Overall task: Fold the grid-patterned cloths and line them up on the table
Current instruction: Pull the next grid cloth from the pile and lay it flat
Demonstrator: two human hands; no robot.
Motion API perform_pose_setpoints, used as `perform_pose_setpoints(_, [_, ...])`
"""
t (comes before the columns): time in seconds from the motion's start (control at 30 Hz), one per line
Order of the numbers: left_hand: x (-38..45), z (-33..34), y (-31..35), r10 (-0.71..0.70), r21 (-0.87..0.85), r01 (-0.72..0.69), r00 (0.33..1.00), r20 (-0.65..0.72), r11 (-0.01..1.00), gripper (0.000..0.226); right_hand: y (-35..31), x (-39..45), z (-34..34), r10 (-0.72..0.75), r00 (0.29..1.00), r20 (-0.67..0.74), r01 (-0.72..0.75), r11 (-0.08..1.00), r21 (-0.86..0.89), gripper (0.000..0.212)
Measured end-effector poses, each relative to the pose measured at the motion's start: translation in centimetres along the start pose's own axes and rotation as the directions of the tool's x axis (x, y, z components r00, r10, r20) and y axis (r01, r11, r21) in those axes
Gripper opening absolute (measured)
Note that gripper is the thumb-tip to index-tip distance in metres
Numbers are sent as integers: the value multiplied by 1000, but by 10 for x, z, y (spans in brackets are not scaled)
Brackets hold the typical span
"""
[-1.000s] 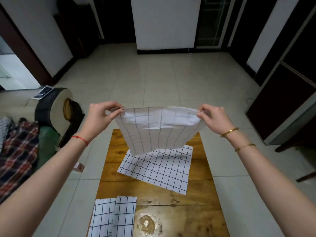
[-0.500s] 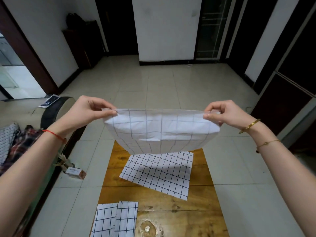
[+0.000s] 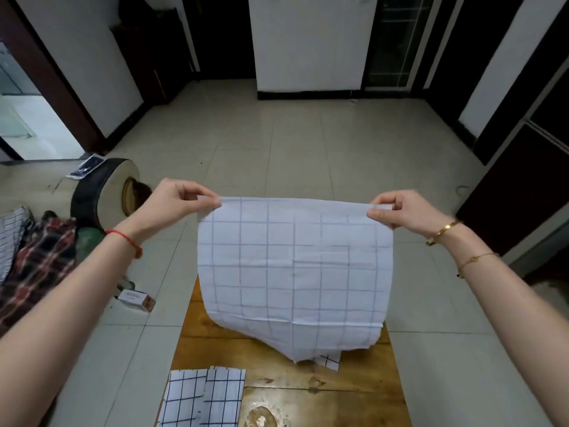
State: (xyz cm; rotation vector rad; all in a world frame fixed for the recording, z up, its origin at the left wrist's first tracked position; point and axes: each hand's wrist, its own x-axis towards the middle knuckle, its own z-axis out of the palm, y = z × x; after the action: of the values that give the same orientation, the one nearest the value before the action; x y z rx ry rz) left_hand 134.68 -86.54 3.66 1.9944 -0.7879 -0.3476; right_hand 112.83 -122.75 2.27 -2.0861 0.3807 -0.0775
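Seen from a head-worn camera, looking down over two bare forearms above a narrow wooden table (image 3: 215, 343).

At the left, the left hand (image 3: 172, 204) pinches the top left corner of a grid-patterned cloth (image 3: 292, 272) between thumb and curled fingers. The cloth hangs in the air between both hands, over the far half of the table, with its top edge pulled nearly straight. Its lower part sags and curls to an uneven point. It looks thin, light and limp, with faint crease lines, so it probably needs holding at two corners to stay flat.

Under its lower tip, a small part of another grid cloth (image 3: 328, 360) shows on the table. Nearer the camera, at the table's left edge, lie two folded cloths (image 3: 206, 396) side by side.

At the right, the right hand (image 3: 406, 211) pinches the top right corner the same way.
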Motion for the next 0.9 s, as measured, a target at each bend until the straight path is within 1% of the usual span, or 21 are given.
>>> perform_pose_setpoints(0.17, [35,48,-69,-122,18,123,992,-30,992,11,66,50,30,108,993,-46,-109,994,-29,10])
perform_pose_setpoints(0.23, [47,70,-105,-184,-4,184,983,-26,983,16,99,71,50,153,986,-67,-157,985,-68,10])
perform_pose_setpoints(0.3, [54,90,-137,-220,-14,220,975,-30,975,22,132,88,72,190,974,-123,-199,978,-66,12])
perform_pose_setpoints(0.4, [65,112,-179,-276,-44,274,960,-41,961,20,167,108,102,249,951,-185,-268,959,-89,10])
perform_pose_setpoints(0.47, [71,123,-202,-304,-59,302,952,-42,952,17,186,117,120,276,936,-218,-304,947,-106,15])
perform_pose_setpoints(0.57, [78,138,-227,-328,-52,325,943,-62,944,18,209,129,141,290,915,-280,-338,931,-141,19])
perform_pose_setpoints(0.67, [83,150,-246,-338,-59,334,937,-86,941,30,225,137,154,299,908,-293,-360,914,-185,21])
perform_pose_setpoints(0.73, [85,156,-257,-345,-55,341,935,-78,938,29,231,139,161,289,908,-302,-356,914,-197,21])
perform_pose_setpoints(0.83, [83,164,-272,-342,-45,339,937,-70,940,28,242,139,169,277,912,-303,-347,914,-210,36])
perform_pose_setpoints(0.9, [78,168,-281,-350,-46,347,934,-68,937,26,251,135,174,270,912,-310,-348,908,-232,35])
